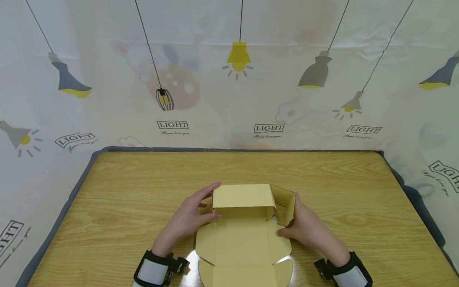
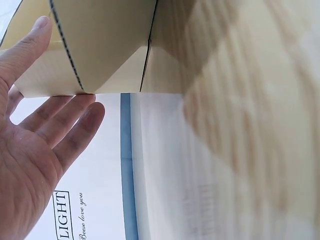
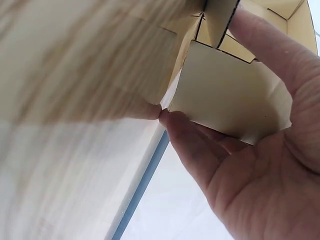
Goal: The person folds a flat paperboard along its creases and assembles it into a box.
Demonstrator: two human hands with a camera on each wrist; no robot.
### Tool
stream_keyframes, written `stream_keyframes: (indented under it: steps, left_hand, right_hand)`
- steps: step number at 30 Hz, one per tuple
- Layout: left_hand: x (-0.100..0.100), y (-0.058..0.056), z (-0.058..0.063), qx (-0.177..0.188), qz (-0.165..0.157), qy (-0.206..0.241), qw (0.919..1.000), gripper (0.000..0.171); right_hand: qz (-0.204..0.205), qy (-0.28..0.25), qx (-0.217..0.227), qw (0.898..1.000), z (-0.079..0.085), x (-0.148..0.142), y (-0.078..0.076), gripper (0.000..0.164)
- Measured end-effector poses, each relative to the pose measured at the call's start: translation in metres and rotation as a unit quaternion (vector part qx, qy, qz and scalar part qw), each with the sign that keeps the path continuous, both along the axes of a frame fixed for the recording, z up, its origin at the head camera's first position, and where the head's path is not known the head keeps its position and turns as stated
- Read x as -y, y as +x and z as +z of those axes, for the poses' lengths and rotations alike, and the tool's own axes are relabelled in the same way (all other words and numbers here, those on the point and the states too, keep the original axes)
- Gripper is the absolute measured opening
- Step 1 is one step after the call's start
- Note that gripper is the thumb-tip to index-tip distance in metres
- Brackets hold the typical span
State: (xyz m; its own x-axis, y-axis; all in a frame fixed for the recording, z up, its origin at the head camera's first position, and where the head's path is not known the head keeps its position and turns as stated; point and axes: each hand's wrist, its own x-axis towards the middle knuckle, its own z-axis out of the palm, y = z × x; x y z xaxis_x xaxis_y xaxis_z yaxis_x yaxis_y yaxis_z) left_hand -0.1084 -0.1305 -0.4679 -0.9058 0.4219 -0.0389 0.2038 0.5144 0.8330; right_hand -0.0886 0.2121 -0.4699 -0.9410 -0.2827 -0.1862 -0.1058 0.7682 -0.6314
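Box (image 1: 242,243): yellow cardboard, partly folded, at the near middle of the table (image 1: 143,191), between the 2 hands; its near end runs out of the head view.
Far panel (image 1: 244,196): folded over the raised far part of the box, facing up.
End wall (image 1: 287,201): standing at the right of the raised part, beside the right hand.
Flat part: stretched toward the person, with 2 rounded flaps (image 1: 206,243) along each long side.
Left hand (image 1: 183,217): at the left end of the raised part, fingers spread and fairly straight, touching the cardboard; thumb on the near side, index fingertip at the far panel's upper left corner.
Right hand (image 1: 308,225): pinching the box at its right end, thumb on the near side, fingers around the outside.
Wristbands: 1 on each arm, black with a pale panel (image 1: 153,272).
Table: wood-grained, with bright glare beside the near flaps.
Cloth (image 1: 222,127): pale, behind the table and at both sides, printed with 7 lamps (image 1: 238,56) and the word LIGHT.
Border (image 1: 208,150): blue-grey, along the table's far edge.
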Motion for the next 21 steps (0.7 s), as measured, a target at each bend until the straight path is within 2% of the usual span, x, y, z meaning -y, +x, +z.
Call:
stream_keyframes:
  steps: [13,21]
  left_hand:
    - [-0.0003,0.0009,-0.0001,-0.002,-0.003,0.0,1.0,0.086]
    - [-0.0003,0.0012,-0.0001,-0.001,-0.006,0.001,1.0,0.086]
  right_hand:
    - [-0.017,0.028,-0.021,0.999,0.0017,0.0009,0.0035,0.084]
    - [-0.016,0.038,-0.053,0.998,0.0019,0.0026,0.0065,0.083]
